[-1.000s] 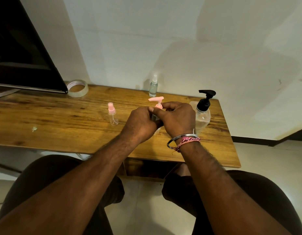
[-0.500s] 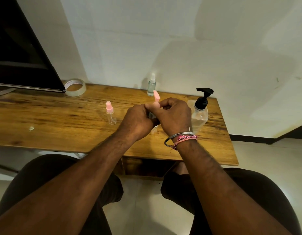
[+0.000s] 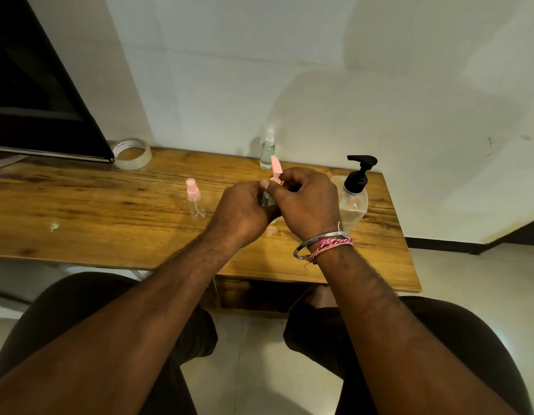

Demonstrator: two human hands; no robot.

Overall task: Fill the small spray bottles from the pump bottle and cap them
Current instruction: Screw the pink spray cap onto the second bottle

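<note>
Grip: left hand (image 3: pixel 241 209) wraps the small bottle's (image 3: pixel 267 200) body above the worktop (image 3: pixel 110 211); right hand (image 3: pixel 304 202) pinches its pink pump head (image 3: pixel 275 169). Judged light, thin-walled, possibly slick; hold body low, turn at collar.

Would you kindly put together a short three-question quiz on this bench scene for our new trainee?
1. True or false: the pump bottle with the black pump stands to the right of the right hand.
2. Which bottle stands nearest the wall? A) the pink-capped spray bottle B) the white-capped spray bottle C) the pump bottle
3. Fill in: both hands, the left hand included, have their grip on a small bottle with a ____ pump top.

Key: 1 true; 2 B; 3 pink.
</note>
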